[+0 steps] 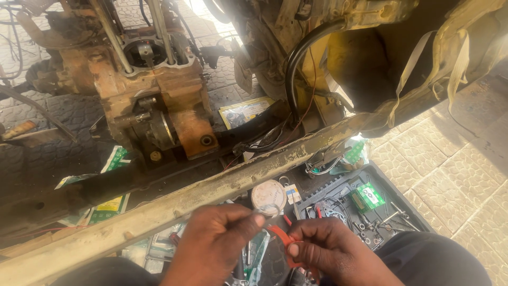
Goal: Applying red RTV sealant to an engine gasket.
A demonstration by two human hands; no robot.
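Note:
My left hand and my right hand are close together at the bottom middle of the head view. Between them is a thin red ring-shaped piece; the right hand's fingers grip it. The left hand pinches a small clear or metallic ring next to the red piece. Behind the hands a worn yellowish frame bar runs diagonally. Beyond it stands a rusty orange engine block with an open cylinder on top.
A dark tool case with sockets, wires and small green boxes lies to the right on tiled paving. A round white lid sits past the hands. Black hoses and wires hang near the yellow vehicle body. Green packets lie under the frame.

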